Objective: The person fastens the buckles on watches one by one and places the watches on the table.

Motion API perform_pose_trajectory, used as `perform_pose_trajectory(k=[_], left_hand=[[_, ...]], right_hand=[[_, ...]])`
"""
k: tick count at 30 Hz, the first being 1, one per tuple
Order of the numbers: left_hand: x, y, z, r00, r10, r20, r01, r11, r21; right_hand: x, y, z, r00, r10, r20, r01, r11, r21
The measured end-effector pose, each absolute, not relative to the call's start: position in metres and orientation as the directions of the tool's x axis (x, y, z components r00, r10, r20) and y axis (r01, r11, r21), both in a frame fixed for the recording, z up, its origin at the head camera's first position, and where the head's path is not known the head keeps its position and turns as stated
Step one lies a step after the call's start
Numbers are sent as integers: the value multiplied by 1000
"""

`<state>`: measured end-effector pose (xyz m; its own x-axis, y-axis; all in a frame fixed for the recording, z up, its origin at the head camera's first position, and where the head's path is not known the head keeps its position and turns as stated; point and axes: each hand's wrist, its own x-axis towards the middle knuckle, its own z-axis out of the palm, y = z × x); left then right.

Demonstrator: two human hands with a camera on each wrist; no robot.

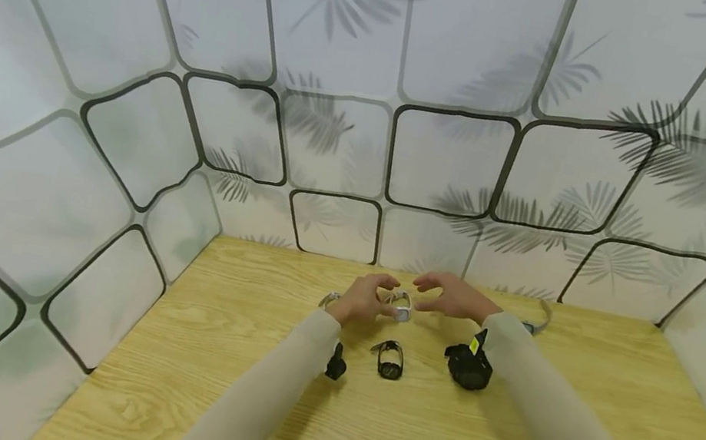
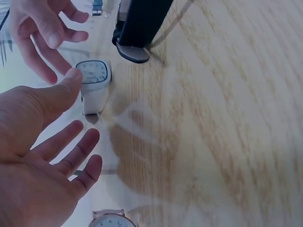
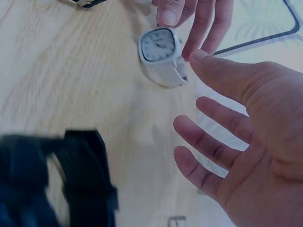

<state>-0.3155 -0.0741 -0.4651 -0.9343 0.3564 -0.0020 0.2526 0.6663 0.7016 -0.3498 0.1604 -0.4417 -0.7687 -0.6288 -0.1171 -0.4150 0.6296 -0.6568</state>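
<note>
A white-strapped watch (image 1: 403, 313) with a rounded-square face stands on the wooden table between the two hands. The left hand (image 1: 362, 299) is beside it, fingers relaxed and spread, its thumb tip close to the watch face (image 2: 93, 72); whether they touch I cannot tell. From the other side the right hand (image 1: 456, 298) faces the same watch (image 3: 158, 46), fingers loosely spaced and holding nothing. A dark-strapped watch (image 1: 389, 369) stands nearer the body. Partly behind the left hand is another watch (image 1: 329, 298), whose rose-gold rim (image 2: 112, 220) shows in the left wrist view.
A watch with a grey-blue strap (image 1: 543, 319) lies beyond the right forearm. Beneath the right wrist is a bulky black item with strap-like parts (image 1: 468, 368), blurred in the right wrist view. A patterned wall covering (image 1: 333, 224) borders the table's (image 1: 217, 361) far edge.
</note>
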Motion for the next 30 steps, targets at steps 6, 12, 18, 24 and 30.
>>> perform_pose_trajectory(k=[6,12,18,24,30], left_hand=[[-315,-70,-459,-943,324,68,273,643,716],[-312,-65,-451,-940,291,178,325,611,722],[-309,-58,-443,-929,293,226,362,593,719],[-307,-50,-434,-919,294,264,391,577,717],[-308,-32,-427,-906,296,301,422,593,685]], right_hand=[[-345,177,-430,-764,-640,-82,-450,620,-643],[-338,192,-422,-793,-607,-49,-434,619,-655],[-329,215,-412,-795,-607,13,-488,627,-607],[-319,242,-405,-807,-585,81,-523,644,-558],[-311,269,-404,-841,-532,100,-490,671,-557]])
